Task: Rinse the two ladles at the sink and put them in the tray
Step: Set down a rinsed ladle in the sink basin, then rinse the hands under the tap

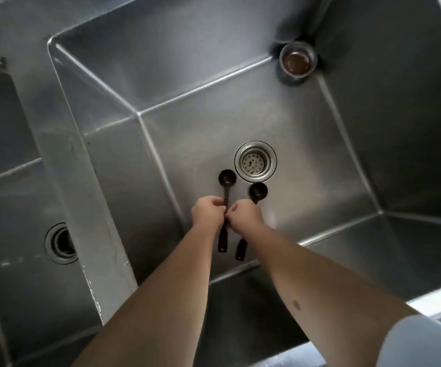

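Two ladles [227,178] [258,190] side by side in sink [187,133], near drain [255,161]; cup [297,61], apparently, in far corner.

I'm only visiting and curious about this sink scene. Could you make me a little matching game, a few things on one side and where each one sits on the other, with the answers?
Things:
1. left-hand ladle
2. right-hand ladle
3. metal cup
4. strainer drain

Places:
A. far corner of the basin
B. basin floor, just beyond both ladle bowls
C. gripped by the left hand
D. gripped by the right hand

Pairs: 1-C, 2-D, 3-A, 4-B
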The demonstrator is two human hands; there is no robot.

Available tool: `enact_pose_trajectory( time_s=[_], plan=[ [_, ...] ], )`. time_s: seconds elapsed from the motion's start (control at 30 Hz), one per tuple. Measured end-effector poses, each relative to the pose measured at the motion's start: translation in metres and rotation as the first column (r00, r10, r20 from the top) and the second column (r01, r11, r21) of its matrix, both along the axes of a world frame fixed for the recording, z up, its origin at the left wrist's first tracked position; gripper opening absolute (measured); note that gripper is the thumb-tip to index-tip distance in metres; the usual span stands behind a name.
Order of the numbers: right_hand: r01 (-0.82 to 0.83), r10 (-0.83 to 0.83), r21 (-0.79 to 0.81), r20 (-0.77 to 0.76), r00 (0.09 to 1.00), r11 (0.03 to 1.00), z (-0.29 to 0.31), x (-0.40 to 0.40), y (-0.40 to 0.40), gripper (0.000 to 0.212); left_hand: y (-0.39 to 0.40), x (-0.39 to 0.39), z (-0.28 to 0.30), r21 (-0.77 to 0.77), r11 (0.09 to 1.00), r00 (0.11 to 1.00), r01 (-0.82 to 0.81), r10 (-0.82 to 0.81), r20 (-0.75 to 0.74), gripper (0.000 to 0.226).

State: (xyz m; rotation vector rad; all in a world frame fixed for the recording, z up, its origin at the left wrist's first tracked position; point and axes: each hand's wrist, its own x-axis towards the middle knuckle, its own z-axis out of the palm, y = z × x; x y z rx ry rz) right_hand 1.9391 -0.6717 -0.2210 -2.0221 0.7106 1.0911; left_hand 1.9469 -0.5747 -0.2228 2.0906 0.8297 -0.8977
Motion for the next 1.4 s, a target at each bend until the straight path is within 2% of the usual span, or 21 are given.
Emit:
enact_pose_trajectory(
  time_s=[0.1,0.23,0.3,0.4,0.5,0.6,0.67,0.77,0.83,0.9,1.0,1.13,1.27,1.4],
  plan=[
    [-0.014,0.013,-0.025,-0.02,1.0,1.0,-0.007,-0.001,0.003,0.018,0.002,-0.003,-0.01,0.043,0.996,0.996,-0.082,0.083,-0.029,0.014],
    [-0.07,0.068,-0.062,-0.036,0.997,0.996,-0.008,0.002,0.004,0.02,0.001,-0.001,-0.013,0.078,0.992,0.993,-0.097,0.101,-0.055,0.007],
    [-0.064,0.06,-0.064,-0.058,0.997,0.996,-0.005,0.002,0.003,0.018,0.001,0.0,-0.012,0.091,0.992,0.994,-0.087,0.093,-0.064,0.007],
    [-0.183,0.177,-0.097,-0.064,0.982,0.978,0.008,0.003,0.005,0.017,0.002,0.0,-0.003,0.097,0.993,0.995,-0.071,0.078,-0.062,0.013],
    [-0.214,0.215,-0.127,-0.007,0.977,0.968,0.03,0.005,0.008,0.012,0.002,0.002,0.014,0.057,0.998,0.997,0.024,-0.02,-0.073,0.031],
    [-0.159,0.172,-0.139,0.09,0.981,0.977,0.059,0.011,0.011,0.021,0.005,0.009,0.046,0.008,0.994,0.993,0.108,-0.107,-0.048,0.051],
    [-0.088,0.111,-0.139,0.163,0.98,0.986,0.088,0.013,0.012,0.02,0.012,0.017,0.072,0.024,0.985,0.985,0.168,-0.169,0.032,0.06],
    [-0.123,0.173,-0.196,0.263,0.949,0.973,0.133,0.016,0.012,0.042,0.028,0.024,0.122,0.123,0.923,0.893,0.365,-0.385,0.233,0.066],
    [-0.213,0.282,-0.23,0.325,0.903,0.949,0.16,0.02,0.013,0.055,0.042,0.024,0.157,0.205,0.856,0.776,0.475,-0.517,0.362,0.062],
    [-0.349,0.449,-0.311,0.359,0.818,0.884,0.184,0.022,0.015,0.071,0.061,0.021,0.189,0.214,0.831,0.684,0.513,-0.546,0.483,0.055],
    [-0.503,0.675,-0.467,0.354,0.647,0.727,0.218,0.021,0.032,0.094,0.098,0.012,0.23,0.249,0.842,0.641,0.478,-0.528,0.557,0.052],
    [-0.567,0.781,-0.54,0.374,0.5,0.622,0.248,0.017,0.071,0.103,0.158,-0.011,0.265,0.361,0.828,0.692,0.429,-0.558,0.458,0.067],
    [-0.626,0.826,-0.542,0.412,0.384,0.561,0.268,0.008,0.126,0.106,0.22,-0.037,0.285,0.384,0.862,0.795,0.331,-0.474,0.379,0.083],
    [-0.67,0.847,-0.533,0.432,0.309,0.517,0.277,-0.005,0.186,0.098,0.275,-0.059,0.294,0.501,0.814,0.804,0.293,-0.494,0.332,0.087]
  ],
)
